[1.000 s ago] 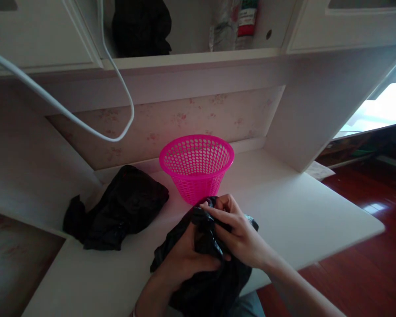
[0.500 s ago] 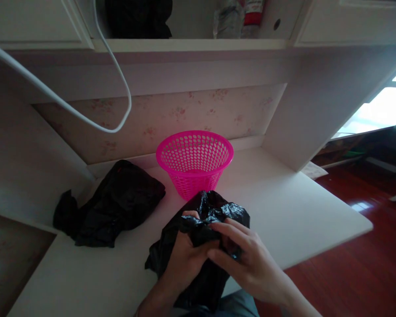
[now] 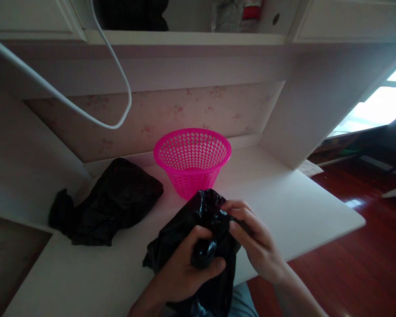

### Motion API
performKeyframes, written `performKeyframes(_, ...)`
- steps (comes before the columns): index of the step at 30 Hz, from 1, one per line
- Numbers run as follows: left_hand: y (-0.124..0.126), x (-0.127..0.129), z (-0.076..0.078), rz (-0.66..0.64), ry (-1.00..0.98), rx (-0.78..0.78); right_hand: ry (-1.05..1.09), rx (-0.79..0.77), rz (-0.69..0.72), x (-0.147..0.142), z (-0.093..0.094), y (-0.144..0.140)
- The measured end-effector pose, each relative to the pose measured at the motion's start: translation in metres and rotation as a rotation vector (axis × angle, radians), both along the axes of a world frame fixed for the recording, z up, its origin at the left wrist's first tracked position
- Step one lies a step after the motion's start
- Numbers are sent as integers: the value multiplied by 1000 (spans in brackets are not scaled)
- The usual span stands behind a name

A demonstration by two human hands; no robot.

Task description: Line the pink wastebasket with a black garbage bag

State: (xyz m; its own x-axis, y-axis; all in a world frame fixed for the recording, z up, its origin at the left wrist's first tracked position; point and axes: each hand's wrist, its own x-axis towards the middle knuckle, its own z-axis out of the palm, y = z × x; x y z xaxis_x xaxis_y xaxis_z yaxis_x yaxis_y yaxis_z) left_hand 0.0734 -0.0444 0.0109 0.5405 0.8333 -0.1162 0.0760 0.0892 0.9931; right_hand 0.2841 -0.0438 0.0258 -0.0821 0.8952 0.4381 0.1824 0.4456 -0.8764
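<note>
A glossy black plastic bag [image 3: 208, 207] hangs over the near edge of the white desk, between my hands. My left hand [image 3: 181, 273] is closed round a bunched part of it, which bulges up between thumb and forefinger. The fingers of my right hand [image 3: 255, 240] are curled on the bag's upper right side, gripping the plastic. Just behind the bag stands a pink perforated basket [image 3: 193, 176], upright, with nothing seen inside. What the held bag contains, if anything, is hidden.
Another black plastic bag [image 3: 119, 202] lies crumpled on the desk [image 3: 293, 202] at the left. A white cable [image 3: 69, 103] loops down in front at the upper left. Overhead, an open shelf [image 3: 188, 38] holds a dark bag and clear packages. Reddish floor [image 3: 343, 251] shows at the right.
My hands have drawn apart. The right has shifted up and right along the bag, while the left has moved lower and now grips a bunched part. The view has shifted slightly.
</note>
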Motion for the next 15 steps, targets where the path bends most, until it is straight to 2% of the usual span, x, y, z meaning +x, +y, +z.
performKeyframes(3,-5,1,3,23,-25,41,146,-88,186,-1,0,1)
performKeyframes(5,-7,0,4,32,-18,115,320,-77,224,-3,0,1)
performKeyframes(7,-7,-1,5,-99,-55,126,448,-66,217,-5,1,3)
performKeyframes(9,-6,-2,10,-287,-88,87,414,-75,255,-8,6,5)
performKeyframes(11,-6,0,15,-406,-68,82,271,-92,350,-10,13,7)
performKeyframes(13,-7,4,17,-375,5,72,188,-152,450,-14,18,9)
performKeyframes(15,-10,11,15,-260,61,51,135,-237,477,-16,21,11)
